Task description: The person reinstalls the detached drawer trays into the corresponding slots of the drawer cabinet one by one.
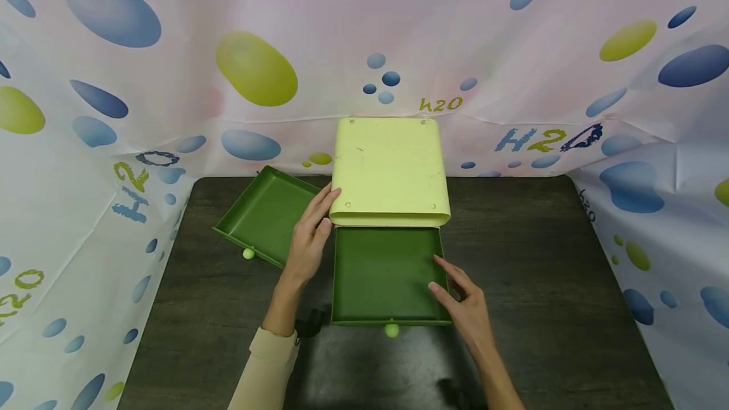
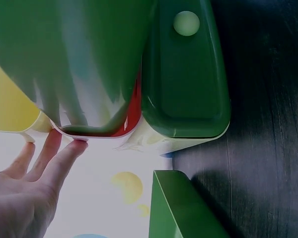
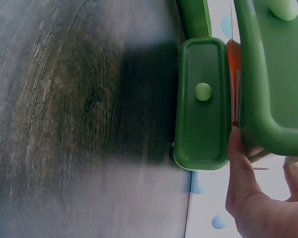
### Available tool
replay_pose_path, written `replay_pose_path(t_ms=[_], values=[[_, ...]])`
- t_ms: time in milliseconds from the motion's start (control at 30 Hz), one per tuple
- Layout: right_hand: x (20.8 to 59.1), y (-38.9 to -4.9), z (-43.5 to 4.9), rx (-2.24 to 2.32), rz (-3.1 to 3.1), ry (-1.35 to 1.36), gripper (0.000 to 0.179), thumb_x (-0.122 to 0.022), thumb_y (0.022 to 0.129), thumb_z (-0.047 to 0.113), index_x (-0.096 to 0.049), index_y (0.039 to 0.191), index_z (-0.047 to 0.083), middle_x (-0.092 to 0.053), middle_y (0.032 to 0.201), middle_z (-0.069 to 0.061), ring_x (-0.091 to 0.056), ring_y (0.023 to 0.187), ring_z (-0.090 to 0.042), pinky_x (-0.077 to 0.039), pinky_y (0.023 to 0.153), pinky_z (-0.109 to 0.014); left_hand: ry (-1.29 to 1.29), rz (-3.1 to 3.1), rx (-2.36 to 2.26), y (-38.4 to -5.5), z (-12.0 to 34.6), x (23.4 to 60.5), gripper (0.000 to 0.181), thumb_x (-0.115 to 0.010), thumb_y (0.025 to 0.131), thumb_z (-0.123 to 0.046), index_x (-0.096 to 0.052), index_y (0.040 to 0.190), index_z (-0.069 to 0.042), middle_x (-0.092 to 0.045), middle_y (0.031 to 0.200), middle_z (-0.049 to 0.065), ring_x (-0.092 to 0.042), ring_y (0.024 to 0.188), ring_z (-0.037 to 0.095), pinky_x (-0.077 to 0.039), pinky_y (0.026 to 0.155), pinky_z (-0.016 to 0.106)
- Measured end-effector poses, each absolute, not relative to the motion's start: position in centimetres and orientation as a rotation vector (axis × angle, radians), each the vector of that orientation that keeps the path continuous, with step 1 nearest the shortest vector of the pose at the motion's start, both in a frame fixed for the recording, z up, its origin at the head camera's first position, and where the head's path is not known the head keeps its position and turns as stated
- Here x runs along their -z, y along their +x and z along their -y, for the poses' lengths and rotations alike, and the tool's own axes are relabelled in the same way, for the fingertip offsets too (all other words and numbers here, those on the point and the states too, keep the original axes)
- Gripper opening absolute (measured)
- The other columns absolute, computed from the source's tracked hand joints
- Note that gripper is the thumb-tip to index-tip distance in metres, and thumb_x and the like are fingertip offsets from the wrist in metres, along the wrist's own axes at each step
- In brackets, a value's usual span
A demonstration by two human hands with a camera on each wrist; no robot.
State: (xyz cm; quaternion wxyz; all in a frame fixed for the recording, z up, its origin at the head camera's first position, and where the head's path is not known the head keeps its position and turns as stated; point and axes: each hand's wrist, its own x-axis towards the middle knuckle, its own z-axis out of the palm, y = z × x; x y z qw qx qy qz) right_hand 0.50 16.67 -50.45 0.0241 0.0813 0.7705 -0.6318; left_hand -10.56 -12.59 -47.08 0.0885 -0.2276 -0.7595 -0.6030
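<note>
The left hand point(image 1: 306, 242), fingers extended and apart, touches the left side of the pale yellow drawer cabinet point(image 1: 390, 169). The right hand point(image 1: 466, 305), partly curled, grips the right wall of the upper green drawer point(image 1: 381, 277), which projects from the cabinet's front. A separate green drawer point(image 1: 262, 214) lies left of the cabinet.

Printed H2O sheets point(image 1: 484, 49) walling a dark wood-grained table point(image 1: 524, 271) suggest a makeshift booth.

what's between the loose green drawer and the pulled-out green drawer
The head view shows the left hand between them, with some dark tabletop.
</note>
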Motion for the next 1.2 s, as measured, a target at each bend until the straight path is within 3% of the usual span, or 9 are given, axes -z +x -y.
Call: replay_pose_path(t_ms=[100, 267, 433, 733, 833, 1000, 1067, 1200], values=[[50.5, 0.4, -16.6, 1.943, -2.414, 0.249, 0.05, -0.073, 0.093, 0.022, -0.059, 0.141, 0.025, -0.052, 0.143, 0.003, -0.043, 0.136, -0.016, -0.037, 0.102, -0.021, -0.678, 2.267, 1.803, -10.1, 12.4, 45.8, 0.055, -0.038, 0.108, -0.04, -0.041, 0.152, -0.006, -0.027, 0.16, 0.017, -0.029, 0.146, 0.031, -0.031, 0.11, 0.058], [50.7, -0.1, -16.5, 1.938, -2.446, 0.225, 0.049, -0.072, 0.094, 0.024, -0.059, 0.141, 0.025, -0.052, 0.144, 0.001, -0.043, 0.136, -0.018, -0.037, 0.106, -0.041, -0.668, 2.282, 1.806, -9.1, 12.0, 43.5, 0.056, -0.039, 0.109, -0.036, -0.041, 0.15, 0.002, -0.028, 0.158, 0.024, -0.03, 0.145, 0.035, -0.031, 0.109, 0.059], [50.9, -0.7, -16.7, 1.962, -2.426, 0.115, 0.053, -0.071, 0.095, 0.02, -0.054, 0.145, 0.021, -0.048, 0.147, -0.005, -0.037, 0.141, -0.025, -0.03, 0.111, -0.055, -0.659, 2.281, 1.809, -9.0, 12.0, 43.5, 0.051, -0.038, 0.11, -0.029, -0.041, 0.15, 0.002, -0.028, 0.158, 0.024, -0.03, 0.145, 0.035, -0.031, 0.109, 0.059], [50.4, -1.0, -18.5, 1.857, -2.255, -0.209, 0.083, -0.071, 0.092, 0.012, -0.026, 0.159, 0.029, -0.021, 0.161, -0.014, -0.022, 0.144, -0.046, -0.026, 0.105, -0.071, -0.658, 2.271, 1.824, -9.0, 12.1, 43.9, 0.047, -0.038, 0.11, -0.023, -0.042, 0.15, 0.002, -0.028, 0.158, 0.022, -0.03, 0.146, 0.033, -0.032, 0.109, 0.057], [50.4, -1.2, -19.1, 1.845, -2.161, -0.297, 0.095, -0.074, 0.088, 0.009, -0.016, 0.161, 0.03, -0.012, 0.164, -0.015, -0.024, 0.141, -0.051, -0.036, 0.101, -0.065, -0.659, 2.267, 1.825, -9.2, 12.2, 44.3, 0.045, -0.038, 0.11, -0.022, -0.042, 0.151, -0.003, -0.028, 0.159, 0.019, -0.029, 0.146, 0.029, -0.032, 0.11, 0.055], [50.6, -1.6, -19.3, 1.889, -2.037, -0.351, 0.108, -0.079, 0.082, 0.003, -0.01, 0.162, 0.029, -0.004, 0.165, -0.014, -0.029, 0.137, -0.053, -0.051, 0.09, -0.039, -0.661, 2.267, 1.827, -9.4, 12.2, 44.3, 0.043, -0.039, 0.108, -0.011, -0.042, 0.151, -0.003, -0.028, 0.159, 0.02, -0.029, 0.146, 0.029, -0.031, 0.111, 0.055], [50.6, -1.8, -19.3, 1.891, -2.039, -0.355, 0.109, -0.079, 0.081, 0.002, -0.01, 0.162, 0.029, -0.003, 0.165, -0.012, -0.026, 0.139, -0.052, -0.05, 0.092, -0.037, -0.66, 2.269, 1.83, -9.2, 12.1, 43.7, 0.043, -0.039, 0.108, -0.007, -0.042, 0.15, 0.001, -0.028, 0.158, 0.023, -0.03, 0.146, 0.031, -0.031, 0.111, 0.056], [50.5, -2.1, -19.3, 1.874, -2.08, -0.333, 0.108, -0.08, 0.082, 0.005, -0.012, 0.161, 0.03, -0.005, 0.165, -0.01, -0.026, 0.139, -0.05, -0.051, 0.091, -0.04, -0.659, 2.27, 1.825, -9.2, 12.0, 43.6, 0.045, -0.039, 0.11, -0.019, -0.042, 0.149, 0.002, -0.028, 0.157, 0.024, -0.03, 0.145, 0.033, -0.031, 0.11, 0.057]])
